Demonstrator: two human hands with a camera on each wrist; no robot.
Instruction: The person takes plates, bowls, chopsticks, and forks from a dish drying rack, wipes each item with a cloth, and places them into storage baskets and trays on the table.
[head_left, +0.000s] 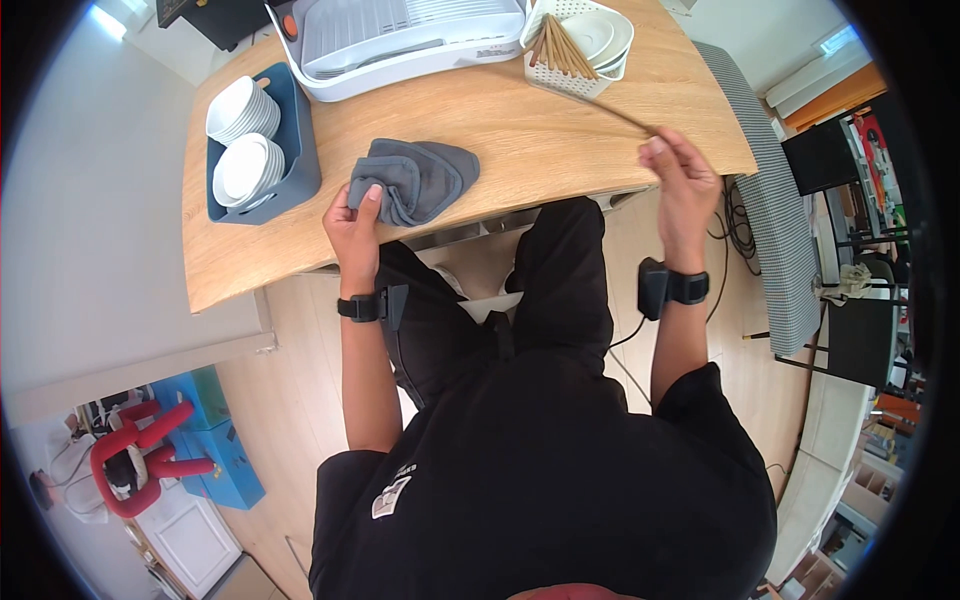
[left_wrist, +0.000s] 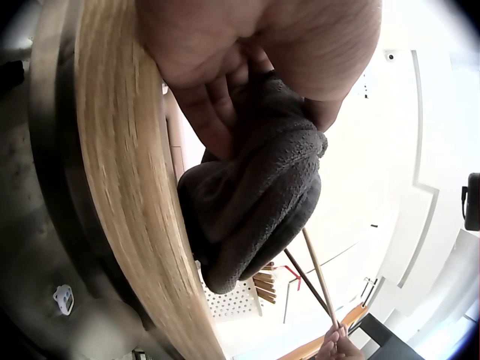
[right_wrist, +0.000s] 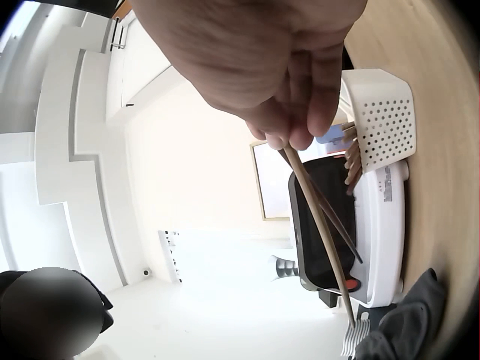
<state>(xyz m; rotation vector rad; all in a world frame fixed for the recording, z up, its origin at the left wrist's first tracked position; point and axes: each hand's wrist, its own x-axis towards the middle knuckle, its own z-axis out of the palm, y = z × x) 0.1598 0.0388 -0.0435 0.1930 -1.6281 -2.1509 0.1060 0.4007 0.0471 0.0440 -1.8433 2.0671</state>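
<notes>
My left hand [head_left: 355, 222] grips a folded dark grey cloth [head_left: 425, 180] at its near left side, thumb on top, close to the table's front edge. In the left wrist view the cloth [left_wrist: 262, 195] bunches below the palm. Out to the right, my right hand [head_left: 684, 190] pinches two chopsticks by one end between thumb and fingertips. In the right wrist view they are a light chopstick [right_wrist: 324, 225] and a dark chopstick [right_wrist: 343, 231], spreading slightly apart. Their free ends point left, away from the hand. The cloth and the chopsticks are apart.
A white perforated basket [head_left: 567, 83] at the back right holds a bundle of wooden chopsticks [head_left: 562, 50] and white plates [head_left: 590, 35]. Left of it stands a white dish rack [head_left: 400, 75]. A blue-grey bin [head_left: 305, 160] with stacked white bowls [head_left: 245, 165] sits at the table's left.
</notes>
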